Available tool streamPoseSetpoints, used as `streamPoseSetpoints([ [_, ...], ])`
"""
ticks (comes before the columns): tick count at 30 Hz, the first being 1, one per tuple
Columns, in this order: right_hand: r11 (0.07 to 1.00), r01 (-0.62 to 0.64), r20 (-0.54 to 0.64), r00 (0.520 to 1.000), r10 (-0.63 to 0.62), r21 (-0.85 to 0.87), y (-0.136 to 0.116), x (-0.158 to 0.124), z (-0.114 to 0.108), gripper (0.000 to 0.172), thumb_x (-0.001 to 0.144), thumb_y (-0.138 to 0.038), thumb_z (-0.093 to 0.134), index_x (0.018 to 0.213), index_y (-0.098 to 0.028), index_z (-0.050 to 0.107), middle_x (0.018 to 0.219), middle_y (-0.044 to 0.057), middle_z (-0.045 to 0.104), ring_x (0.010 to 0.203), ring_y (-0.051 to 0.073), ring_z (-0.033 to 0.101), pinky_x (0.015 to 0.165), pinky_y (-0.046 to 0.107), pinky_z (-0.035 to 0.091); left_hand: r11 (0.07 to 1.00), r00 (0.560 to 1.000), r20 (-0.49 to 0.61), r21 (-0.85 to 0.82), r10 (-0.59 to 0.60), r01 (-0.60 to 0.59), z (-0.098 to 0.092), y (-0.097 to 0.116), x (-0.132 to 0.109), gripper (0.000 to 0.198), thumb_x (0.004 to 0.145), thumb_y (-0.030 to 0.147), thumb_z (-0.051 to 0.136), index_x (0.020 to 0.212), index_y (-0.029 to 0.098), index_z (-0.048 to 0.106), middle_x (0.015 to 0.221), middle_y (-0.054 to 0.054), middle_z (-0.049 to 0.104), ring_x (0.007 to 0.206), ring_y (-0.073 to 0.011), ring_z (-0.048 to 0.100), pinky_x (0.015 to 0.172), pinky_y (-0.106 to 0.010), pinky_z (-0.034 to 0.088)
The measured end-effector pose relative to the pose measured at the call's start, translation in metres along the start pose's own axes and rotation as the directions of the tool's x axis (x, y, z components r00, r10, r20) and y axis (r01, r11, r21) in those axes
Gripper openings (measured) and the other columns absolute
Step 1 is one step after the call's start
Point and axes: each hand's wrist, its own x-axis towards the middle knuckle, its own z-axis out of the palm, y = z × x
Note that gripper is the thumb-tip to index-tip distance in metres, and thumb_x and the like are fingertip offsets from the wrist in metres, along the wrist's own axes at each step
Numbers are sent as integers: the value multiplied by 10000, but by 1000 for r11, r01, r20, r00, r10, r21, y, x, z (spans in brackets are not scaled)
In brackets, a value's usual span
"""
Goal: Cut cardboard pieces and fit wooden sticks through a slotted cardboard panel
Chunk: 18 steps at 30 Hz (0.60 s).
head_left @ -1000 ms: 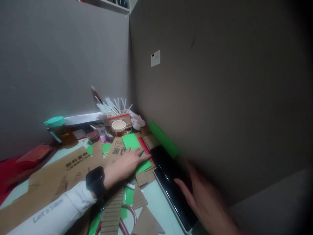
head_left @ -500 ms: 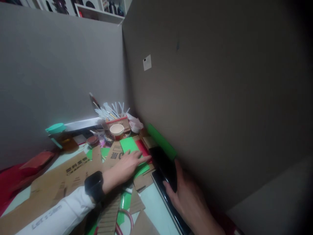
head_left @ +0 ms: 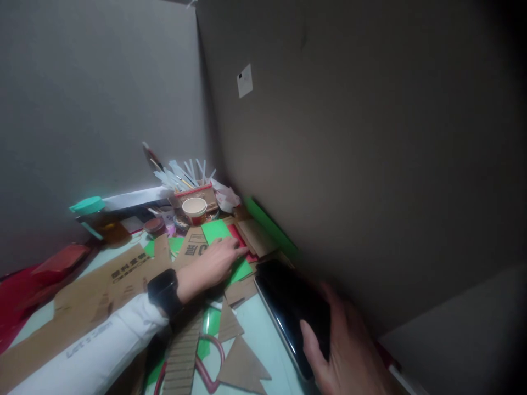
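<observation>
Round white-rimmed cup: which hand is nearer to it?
Left. The left hand is on the near side of the cup, not touching it, over the flat green sheet; the right hand is farther, at the glossy black slab.

One left hand (head_left: 216, 260) and one right hand (head_left: 354, 345), two in all, are seen at one tabletop (head_left: 257, 323) alongside one wristwatch (head_left: 164, 291), one pair of pink-handled scissors (head_left: 205, 375), one turquoise-lidded jar (head_left: 111, 230), one open paper cup (head_left: 195, 207), one small round tub (head_left: 154, 226), one box (head_left: 208, 196) and one crumpled bag (head_left: 225, 196). Cardboard includes two printed pieces (head_left: 127, 269), one ridged strip (head_left: 181, 351) and two pointed scraps (head_left: 245, 367). One red piece (head_left: 241, 240) and at least four green pieces (head_left: 216, 230) show; pale strips (head_left: 185, 171) are too bunched to count. At least one dark glossy slab (head_left: 284, 288) appears; whether two overlap cannot be told. One white card (head_left: 245, 81) marks the wall (head_left: 349, 137).
</observation>
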Motion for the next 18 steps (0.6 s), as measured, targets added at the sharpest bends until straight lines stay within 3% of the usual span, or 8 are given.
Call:
streamPoseSetpoints([
  [5,999,-5,47,999,8,-52,1,-30,3,681,872,-362,540,1450,-138,259,1096,228,623,944,395,669,693,473,605,1000,999,-30,-4,-13,13,5,-11,6,261,950,317,621,1164,167,636,1151,-81,670,959,-218,671,822,-424,575],
  [10,997,29,35,999,-27,-77,-4,-29,17,799,788,-333,633,1460,-128,251,1037,229,626,873,403,651,693,513,588,996,990,-122,52,-65,72,4,-5,15,259,951,320,616,1156,162,633,1146,-83,666,969,-224,666,826,-430,571],
  [14,979,176,25,984,-174,-104,4,-27,25,876,783,-418,644,1509,-104,267,1118,244,669,834,380,679,620,492,606,996,988,-153,87,1,12,5,5,32,335,942,367,622,1212,170,612,1232,-101,637,1048,-252,646,879,-469,551],
  [18,977,165,0,986,-167,-138,4,-26,28,813,772,-343,610,1474,-58,315,1101,249,686,813,361,679,627,480,599,991,988,-134,121,73,-57,11,12,46,327,936,375,630,1187,165,625,1188,-94,656,1028,-250,653,879,-474,548],
])
